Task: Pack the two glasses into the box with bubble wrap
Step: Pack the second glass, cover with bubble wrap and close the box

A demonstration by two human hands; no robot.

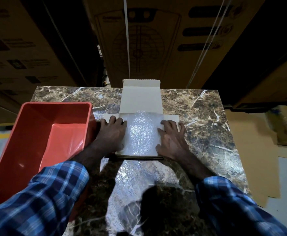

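Plaid sleeves [37, 201], left hand [111, 133], right hand [172, 138] pressing bubble wrap [141, 132] into box [141, 97]

Both arms in blue plaid sleeves reaching forward from the lower corners of the frame. Left hand [111, 133] and right hand [171, 138] at mid-frame, palms down, fingers spread, pressing flat.

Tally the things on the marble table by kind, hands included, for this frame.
Box: 1
Bubble wrap: 1
Red tub: 1
Hands: 2, left hand, right hand
Glasses: 0 visible
Total: 5
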